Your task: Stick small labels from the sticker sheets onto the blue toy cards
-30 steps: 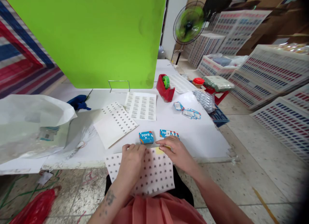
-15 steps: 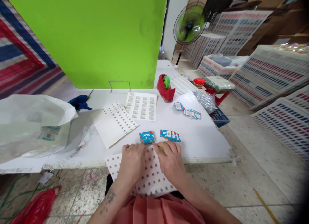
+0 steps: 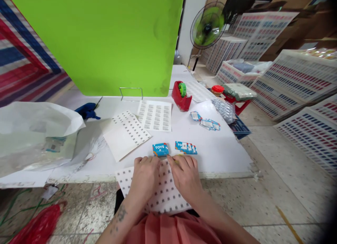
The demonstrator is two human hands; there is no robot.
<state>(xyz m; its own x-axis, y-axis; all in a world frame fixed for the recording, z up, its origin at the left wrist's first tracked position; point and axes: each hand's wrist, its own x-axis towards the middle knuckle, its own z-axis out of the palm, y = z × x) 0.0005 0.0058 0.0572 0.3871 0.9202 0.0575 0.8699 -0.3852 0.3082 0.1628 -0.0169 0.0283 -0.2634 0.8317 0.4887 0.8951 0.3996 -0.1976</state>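
Observation:
A white sheet with rows of small dark-printed labels lies over the table's front edge and hangs toward the lap. My left hand has its fingers curled on the sheet's upper edge. My right hand is closed around a thin yellowish tool, mostly hidden by the fingers, at the same edge. Just beyond my hands sits a blue TOYS card stack. To its right, several blue cards with white labels lie fanned out.
On the white table are more label sheets, a red tape dispenser, loose cards, a plastic bag and white strings. A green board stands behind. Crates are at right.

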